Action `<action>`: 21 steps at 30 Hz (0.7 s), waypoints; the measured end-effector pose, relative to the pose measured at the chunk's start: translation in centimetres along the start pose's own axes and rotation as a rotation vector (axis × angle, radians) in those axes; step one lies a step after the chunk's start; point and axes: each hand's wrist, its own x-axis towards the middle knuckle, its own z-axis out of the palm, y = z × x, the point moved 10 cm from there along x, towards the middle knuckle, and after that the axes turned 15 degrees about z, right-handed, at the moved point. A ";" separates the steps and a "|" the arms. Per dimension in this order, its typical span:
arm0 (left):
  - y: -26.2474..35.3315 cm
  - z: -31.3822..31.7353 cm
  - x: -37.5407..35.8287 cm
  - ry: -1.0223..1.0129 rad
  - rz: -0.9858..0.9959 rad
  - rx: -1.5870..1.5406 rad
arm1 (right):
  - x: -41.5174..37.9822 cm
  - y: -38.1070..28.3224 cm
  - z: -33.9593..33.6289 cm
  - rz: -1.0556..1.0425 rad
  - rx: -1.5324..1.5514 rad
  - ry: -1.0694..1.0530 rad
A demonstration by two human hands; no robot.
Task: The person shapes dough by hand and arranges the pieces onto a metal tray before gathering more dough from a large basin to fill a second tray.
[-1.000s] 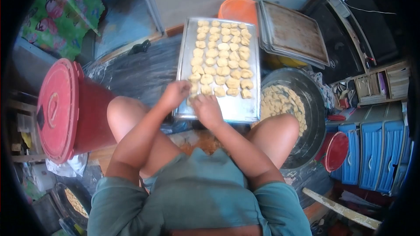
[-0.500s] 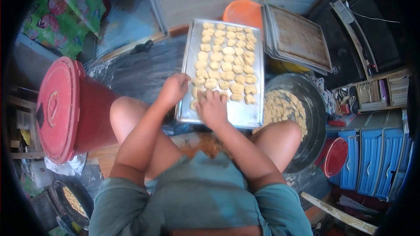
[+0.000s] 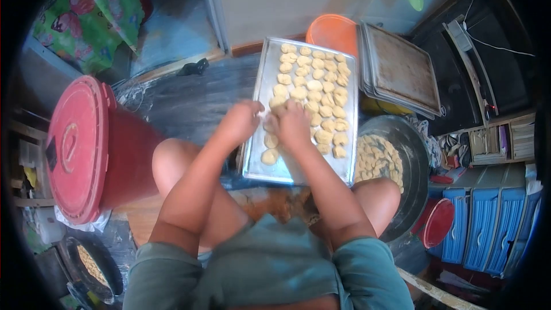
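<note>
A metal tray (image 3: pixel 287 169) lies before me with rows of pale dough pieces (image 3: pixel 314 85) on it. My left hand (image 3: pixel 244 119) is at the tray's left edge, its fingers curled together near a small whitish bit that is too blurred to name. My right hand (image 3: pixel 291 124) is over the left part of the tray, its fingers bent down onto a dough piece among the rows. Some pieces under and beside this hand are hidden.
A dark basin (image 3: pixel 418 161) with more dough pieces stands at the right. Stacked trays (image 3: pixel 399 69) and an orange tub (image 3: pixel 332 33) are behind it. A lidded red barrel (image 3: pixel 77 149) stands left, and blue drawers (image 3: pixel 479 224) far right.
The view has shifted, so the tray appears lower and further right. My right hand has moved up the tray from its near rows, closer to my left hand.
</note>
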 end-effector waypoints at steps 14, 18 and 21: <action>-0.5 2.3 1.3 -0.211 -0.070 -0.013 | 10.6 2.2 -1.9 0.068 0.196 0.263; -0.3 2.7 1.9 -0.188 -0.030 -0.001 | 12.9 2.9 -0.8 0.123 0.082 0.190; 0.1 2.4 2.1 -0.148 -0.038 -0.031 | 14.4 2.2 -1.4 0.121 0.073 0.091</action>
